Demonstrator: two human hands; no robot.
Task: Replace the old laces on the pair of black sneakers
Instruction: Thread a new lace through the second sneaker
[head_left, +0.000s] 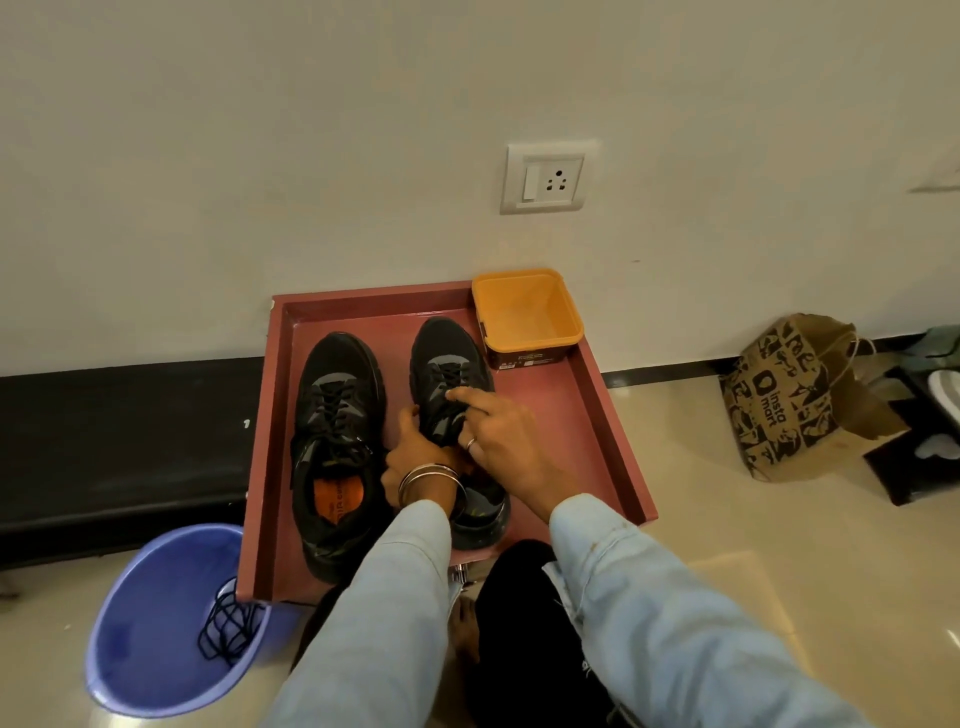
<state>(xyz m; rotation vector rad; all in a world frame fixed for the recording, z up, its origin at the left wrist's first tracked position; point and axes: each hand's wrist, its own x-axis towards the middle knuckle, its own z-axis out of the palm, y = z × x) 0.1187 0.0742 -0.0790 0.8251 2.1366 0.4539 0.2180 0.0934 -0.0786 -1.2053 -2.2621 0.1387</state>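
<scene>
— Where were the sneakers?

— Both on the red tray (597, 405). Your left hand (415, 457) gripped the right sneaker (447, 384) at its side; your right hand (498, 431), fingers straight, touched its laces.

— Which step?

— Probably finishing that lacing: black laces (226, 629) lay in the blue bin (130, 613). Next called for snugging and tying.

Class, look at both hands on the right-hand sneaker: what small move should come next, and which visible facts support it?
Probably tighten the lacing near the tongue. The left hand grips the right sneaker at its side, the right hand presses a forefinger on its laces, and black laces already lie in the blue bucket.
</scene>
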